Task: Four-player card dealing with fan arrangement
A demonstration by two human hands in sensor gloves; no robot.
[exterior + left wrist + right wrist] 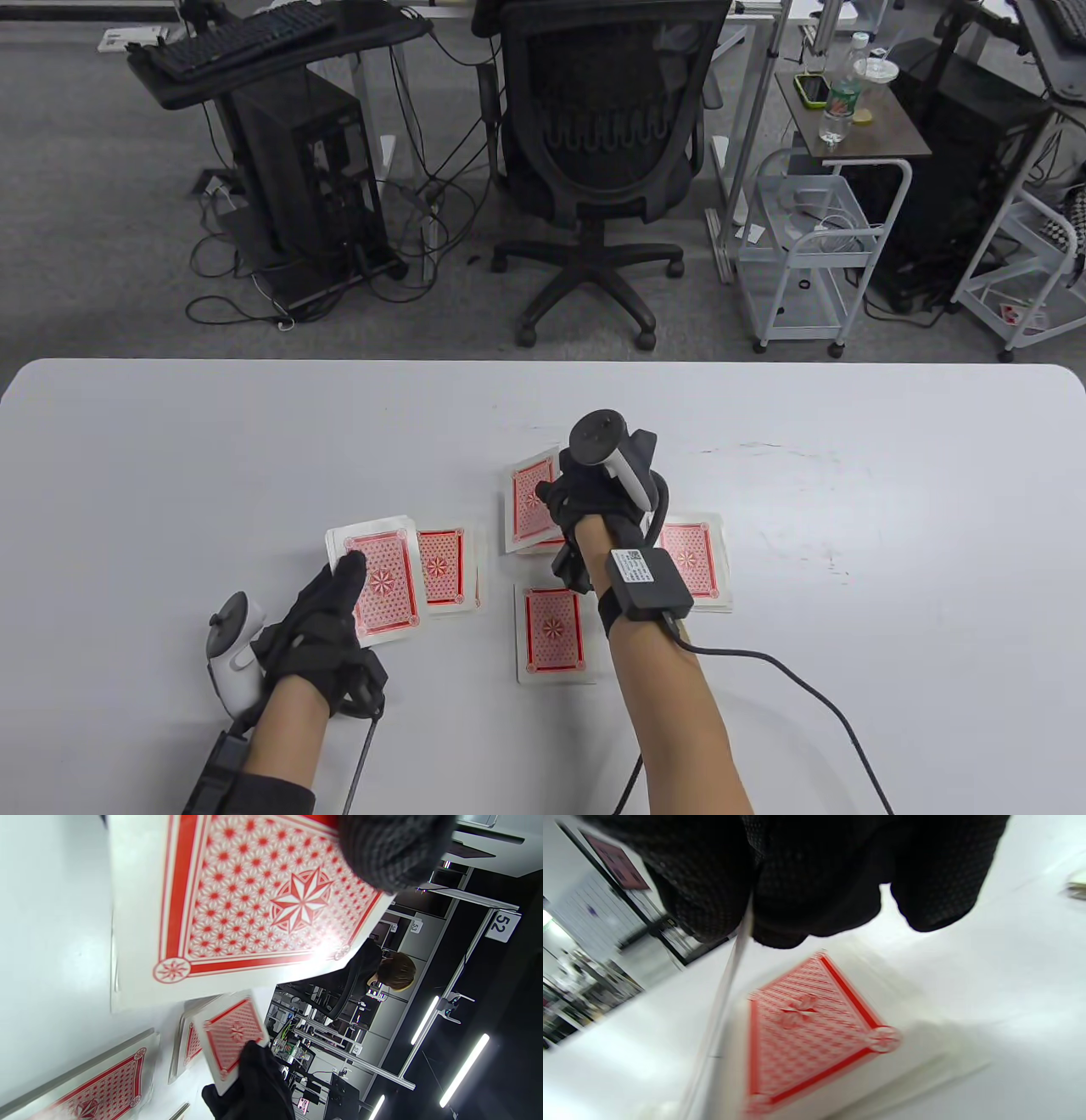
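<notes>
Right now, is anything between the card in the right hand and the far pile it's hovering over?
Nothing visible. The right hand pinches a single card just above the far pile, and the right wrist view shows only open air between that card's edge and the pile's red-backed top. The other piles lie off to the sides.

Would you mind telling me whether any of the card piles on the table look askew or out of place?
The far pile under the right hand is untidy: its cards are skewed and lie at a tilt, unlike the squarer near pile and right pile. Nothing looks damaged or spilled.
</notes>
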